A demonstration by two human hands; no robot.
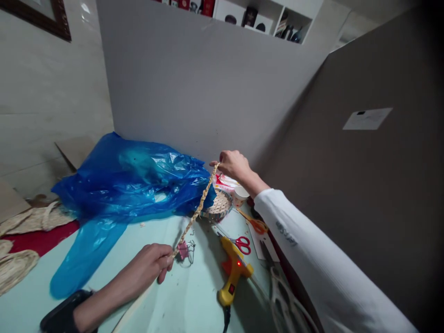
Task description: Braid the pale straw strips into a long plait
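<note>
A braided straw cord [199,209] runs slantwise between my two hands, held off the table. My right hand [233,165] is raised and pinches its upper end. Lower down, my left hand [152,264] closes on the other end of the braid, and a pale loose length trails from beneath it toward the bottom of the view. Just beyond the left fingers, a pink binder clip [183,250] shows close to the cord; whether it is fixed to it I cannot tell.
A blue plastic bag [138,180] covers the back left. A small woven basket [220,204] and paper cup [240,195] stand behind. To the right lie a yellow glue gun [233,273] with a red light, red-handled scissors [243,245], orange scissors [258,225] and large grey-handled scissors [282,296].
</note>
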